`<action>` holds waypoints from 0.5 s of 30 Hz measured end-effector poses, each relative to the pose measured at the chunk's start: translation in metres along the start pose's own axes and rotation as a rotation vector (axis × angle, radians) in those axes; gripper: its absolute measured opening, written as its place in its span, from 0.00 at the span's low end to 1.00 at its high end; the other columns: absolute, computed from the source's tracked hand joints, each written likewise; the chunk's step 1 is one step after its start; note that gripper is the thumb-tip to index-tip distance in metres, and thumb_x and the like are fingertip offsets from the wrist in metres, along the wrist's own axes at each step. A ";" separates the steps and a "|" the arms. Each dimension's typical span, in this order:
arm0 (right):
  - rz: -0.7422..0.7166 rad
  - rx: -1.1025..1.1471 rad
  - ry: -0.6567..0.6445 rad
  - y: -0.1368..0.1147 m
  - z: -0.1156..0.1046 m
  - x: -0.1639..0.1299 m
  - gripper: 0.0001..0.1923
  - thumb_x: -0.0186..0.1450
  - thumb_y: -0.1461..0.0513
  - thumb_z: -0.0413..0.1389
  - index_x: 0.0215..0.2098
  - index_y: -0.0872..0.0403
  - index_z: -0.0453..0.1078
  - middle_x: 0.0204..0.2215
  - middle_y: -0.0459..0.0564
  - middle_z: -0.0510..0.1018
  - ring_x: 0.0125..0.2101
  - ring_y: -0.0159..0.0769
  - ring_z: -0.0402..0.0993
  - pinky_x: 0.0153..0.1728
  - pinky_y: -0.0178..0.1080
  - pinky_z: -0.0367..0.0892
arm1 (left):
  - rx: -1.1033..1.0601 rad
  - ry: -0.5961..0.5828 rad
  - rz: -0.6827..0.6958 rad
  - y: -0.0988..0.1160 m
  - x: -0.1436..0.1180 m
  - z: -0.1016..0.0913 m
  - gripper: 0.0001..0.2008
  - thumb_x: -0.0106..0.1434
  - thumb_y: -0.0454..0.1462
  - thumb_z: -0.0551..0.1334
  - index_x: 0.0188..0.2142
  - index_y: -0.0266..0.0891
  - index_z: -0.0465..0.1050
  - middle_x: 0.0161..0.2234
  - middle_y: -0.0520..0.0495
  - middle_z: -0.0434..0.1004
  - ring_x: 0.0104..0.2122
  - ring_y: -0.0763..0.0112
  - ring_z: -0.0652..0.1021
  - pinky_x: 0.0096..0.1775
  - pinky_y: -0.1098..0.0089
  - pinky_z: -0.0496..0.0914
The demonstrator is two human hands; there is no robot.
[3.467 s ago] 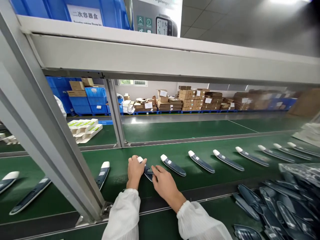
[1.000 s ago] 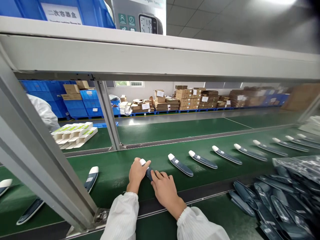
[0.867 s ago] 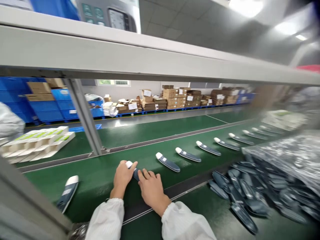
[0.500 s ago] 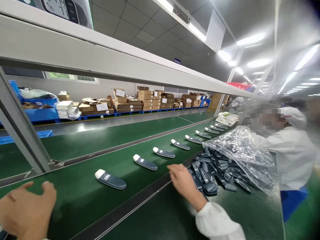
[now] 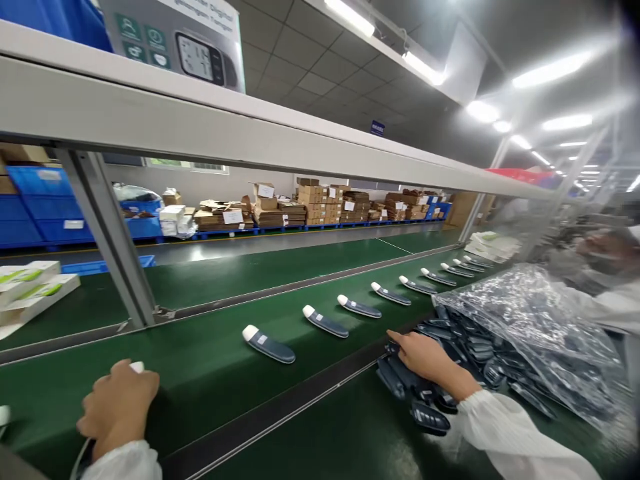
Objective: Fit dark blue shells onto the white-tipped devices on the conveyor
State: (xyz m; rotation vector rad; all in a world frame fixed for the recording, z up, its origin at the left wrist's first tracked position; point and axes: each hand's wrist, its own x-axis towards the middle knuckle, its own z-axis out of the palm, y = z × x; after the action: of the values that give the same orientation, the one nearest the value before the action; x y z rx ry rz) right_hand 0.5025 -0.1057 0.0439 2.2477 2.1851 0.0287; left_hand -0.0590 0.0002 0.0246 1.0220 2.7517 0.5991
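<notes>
The left hand (image 5: 119,407) is being laid, fingers curled, over a white-tipped device (image 5: 136,367) on the green conveyor belt (image 5: 210,353), near the lower left corner; only the white end is being shown past the knuckles, so whether the device is being gripped or merely covered cannot be told. The right hand (image 5: 423,355) is being stretched out to the right, palm down, onto a heap of dark blue shells (image 5: 425,400) lying on the table (image 5: 350,433) just in front of the belt; the fingers are being pressed among the shells, and whether one is being clasped cannot be told. Both wrists are being covered by white sleeves (image 5: 505,433).

Further out, a row of blue devices with white tips (image 5: 269,345) is being carried on the belt, spaced apart and running off toward the far right. Just beyond the right hand, a crumpled clear plastic bag (image 5: 530,320) is being spread over more of the shells. At the right edge, a co-worker in white (image 5: 607,293) is being seen, blurred. A grey frame post (image 5: 107,233) is being seen rising behind the belt at left, under a long overhead shelf (image 5: 250,137), and stacked cardboard boxes (image 5: 320,203) are being seen along the far wall
</notes>
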 end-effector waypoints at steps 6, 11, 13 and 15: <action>-0.079 0.168 0.073 -0.016 -0.012 0.002 0.28 0.61 0.68 0.45 0.56 0.49 0.71 0.51 0.56 0.76 0.40 0.42 0.78 0.39 0.40 0.68 | -0.095 -0.099 0.135 0.013 -0.019 -0.004 0.28 0.59 0.51 0.57 0.54 0.41 0.69 0.51 0.33 0.74 0.45 0.42 0.78 0.37 0.55 0.75; -0.371 0.519 0.131 -0.131 -0.022 0.013 0.11 0.63 0.64 0.48 0.38 0.49 0.71 0.36 0.48 0.78 0.35 0.38 0.75 0.38 0.38 0.67 | -0.149 -0.079 0.264 0.023 -0.035 0.017 0.24 0.61 0.51 0.58 0.50 0.38 0.70 0.48 0.35 0.75 0.45 0.47 0.78 0.40 0.58 0.72; -0.452 0.646 0.127 -0.188 -0.015 0.021 0.09 0.67 0.63 0.48 0.41 0.50 0.69 0.34 0.48 0.79 0.34 0.39 0.76 0.37 0.38 0.69 | -0.153 -0.079 0.279 0.025 -0.038 0.024 0.23 0.62 0.51 0.58 0.49 0.38 0.68 0.48 0.36 0.74 0.45 0.50 0.78 0.41 0.60 0.72; -0.503 0.711 0.105 -0.240 -0.003 0.029 0.12 0.69 0.63 0.45 0.47 0.53 0.67 0.34 0.50 0.80 0.33 0.40 0.78 0.35 0.39 0.71 | -0.146 -0.090 0.290 0.026 -0.040 0.029 0.21 0.63 0.50 0.58 0.49 0.38 0.67 0.48 0.37 0.73 0.45 0.51 0.77 0.41 0.61 0.71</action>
State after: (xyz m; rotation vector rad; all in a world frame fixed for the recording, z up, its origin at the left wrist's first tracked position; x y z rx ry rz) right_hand 0.2634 -0.0703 0.0429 1.8501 3.1180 -0.7550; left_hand -0.0050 0.0010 0.0091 1.3865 2.4593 0.7595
